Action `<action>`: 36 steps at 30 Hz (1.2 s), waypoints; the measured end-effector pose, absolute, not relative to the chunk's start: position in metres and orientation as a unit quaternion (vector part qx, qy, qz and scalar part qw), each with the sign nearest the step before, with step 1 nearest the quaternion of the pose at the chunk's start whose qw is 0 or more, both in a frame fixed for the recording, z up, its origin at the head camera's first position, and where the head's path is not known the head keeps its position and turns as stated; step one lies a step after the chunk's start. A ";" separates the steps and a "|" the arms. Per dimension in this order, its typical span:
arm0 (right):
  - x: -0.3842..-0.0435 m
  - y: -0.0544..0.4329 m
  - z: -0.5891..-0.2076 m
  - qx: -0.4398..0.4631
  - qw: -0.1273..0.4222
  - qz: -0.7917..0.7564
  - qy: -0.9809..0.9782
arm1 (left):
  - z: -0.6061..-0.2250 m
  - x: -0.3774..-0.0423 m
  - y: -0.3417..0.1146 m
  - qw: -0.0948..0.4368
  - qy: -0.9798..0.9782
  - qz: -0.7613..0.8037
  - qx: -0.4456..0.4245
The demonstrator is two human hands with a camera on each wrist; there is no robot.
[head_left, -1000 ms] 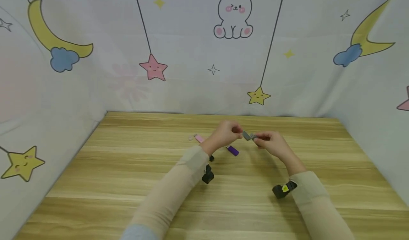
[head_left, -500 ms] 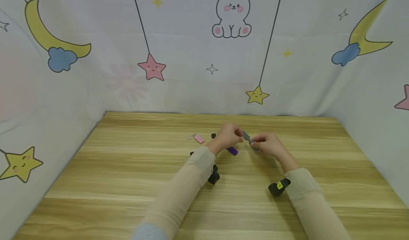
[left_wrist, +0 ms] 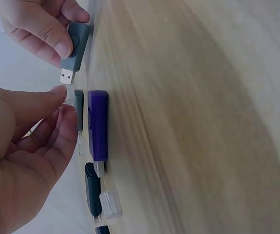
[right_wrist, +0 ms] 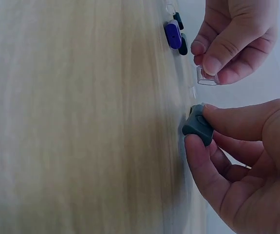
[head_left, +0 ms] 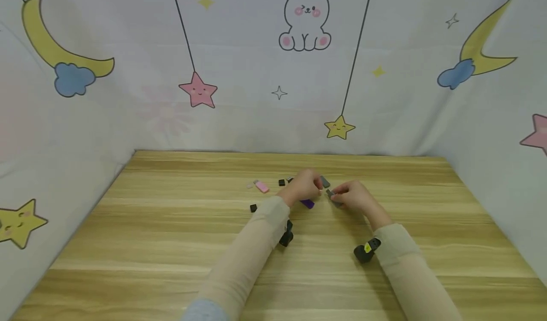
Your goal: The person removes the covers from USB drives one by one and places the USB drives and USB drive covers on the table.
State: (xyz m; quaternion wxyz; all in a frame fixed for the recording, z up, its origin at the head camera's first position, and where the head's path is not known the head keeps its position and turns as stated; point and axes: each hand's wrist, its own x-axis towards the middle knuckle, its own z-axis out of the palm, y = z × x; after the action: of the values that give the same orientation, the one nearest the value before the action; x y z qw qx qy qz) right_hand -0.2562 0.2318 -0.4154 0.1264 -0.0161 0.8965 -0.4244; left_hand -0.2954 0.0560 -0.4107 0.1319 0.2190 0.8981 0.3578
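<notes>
In the right wrist view my left hand (head_left: 306, 185) pinches a small clear cap (right_wrist: 207, 77) between thumb and fingers. My right hand (head_left: 358, 198) grips a grey-green USB stick (left_wrist: 78, 44) by its body, and its bare metal plug (left_wrist: 66, 76) points towards the left hand. Cap and plug are apart, with a short gap between them. Just beyond the hands, a second grey USB stick (head_left: 325, 182) lies on the table. A purple USB stick (left_wrist: 98, 124) lies by the left hand, partly covered by it in the head view.
Left of the hands lie a pink USB stick (head_left: 261, 186), a clear cap (head_left: 249, 185) and two small black pieces, one farther back (head_left: 281, 182) and one nearer (head_left: 253, 208). A dark USB stick (left_wrist: 93, 190) lies near the purple one. A printed cloth (head_left: 239, 121) stands behind the wooden table (head_left: 171, 245).
My right hand has drawn the grey-green stick slightly nearer to me. The left hand has shifted a little right, uncovering the black pieces and the pink stick. The head view has drifted slightly.
</notes>
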 end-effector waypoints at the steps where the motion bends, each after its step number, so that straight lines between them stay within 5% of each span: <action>1: -0.256 0.231 -0.415 -0.016 0.126 -0.422 0.898 | -0.411 -0.296 0.056 0.137 0.898 0.356 0.218; 36: -0.261 0.231 -0.422 -0.013 0.114 -0.383 0.917 | -0.417 -0.303 0.063 0.162 0.920 0.275 0.228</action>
State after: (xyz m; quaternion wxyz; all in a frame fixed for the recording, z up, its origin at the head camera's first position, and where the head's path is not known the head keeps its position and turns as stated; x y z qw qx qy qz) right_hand -0.2612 0.2311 -0.4222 0.1138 -0.0131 0.9165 -0.3832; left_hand -0.3027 0.0626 -0.4169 0.1617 0.2282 0.9200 0.2747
